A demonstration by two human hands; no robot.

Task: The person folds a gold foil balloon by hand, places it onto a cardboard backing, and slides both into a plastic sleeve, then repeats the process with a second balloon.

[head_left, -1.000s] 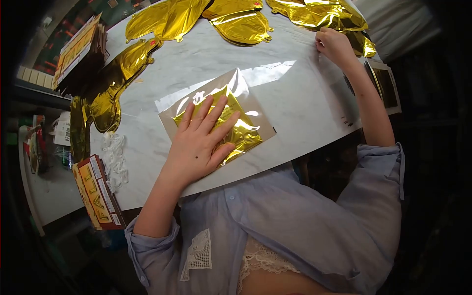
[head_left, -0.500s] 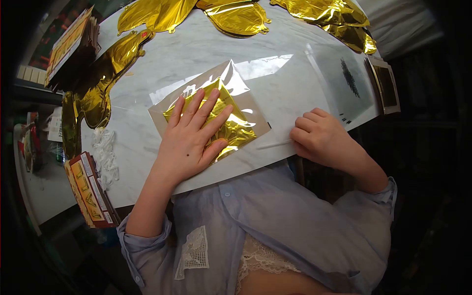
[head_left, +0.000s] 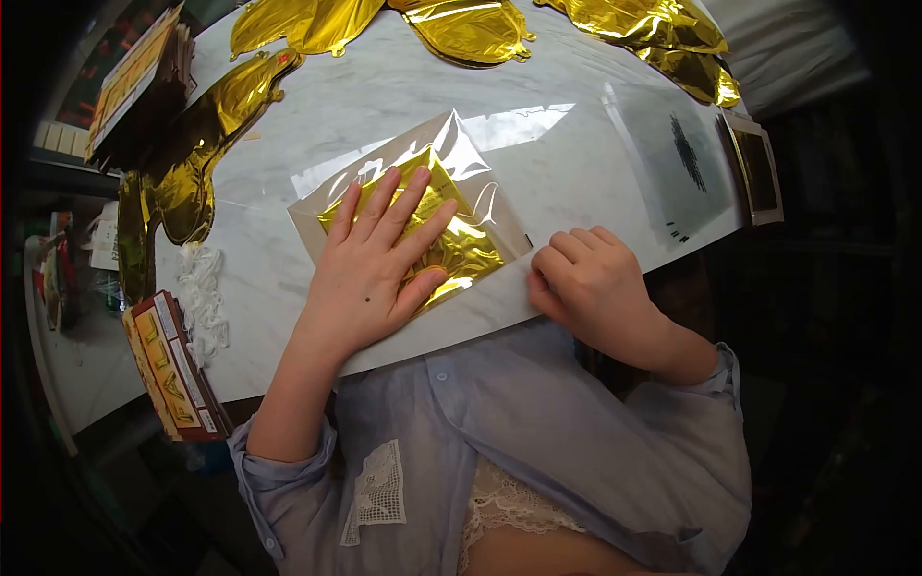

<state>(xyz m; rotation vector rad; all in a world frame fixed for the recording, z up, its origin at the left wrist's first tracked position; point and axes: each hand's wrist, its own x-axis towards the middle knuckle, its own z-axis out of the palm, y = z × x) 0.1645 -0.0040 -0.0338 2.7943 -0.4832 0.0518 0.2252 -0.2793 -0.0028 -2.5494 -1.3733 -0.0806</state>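
My left hand (head_left: 376, 259) lies flat with its fingers spread on a clear plastic package (head_left: 485, 206). Inside the package are a gold foil piece (head_left: 471, 252) and a greyish-beige backing. My right hand (head_left: 591, 288) is curled closed at the table's front edge, just right of the package's right corner. What its fingers hold, if anything, is hidden. A small black mark shows at that corner of the package.
Gold foil balloons (head_left: 471, 34) lie along the table's (head_left: 355, 106) back and left. At right are a clear bag (head_left: 663, 163) with black pieces and a framed packet (head_left: 754, 168). Stacked printed cards (head_left: 173, 370) and white strings (head_left: 204, 298) are at left.
My right hand has moved left, closer to the package's right corner. The white stick-like item that showed beside it is no longer visible. My left hand has stayed in place.
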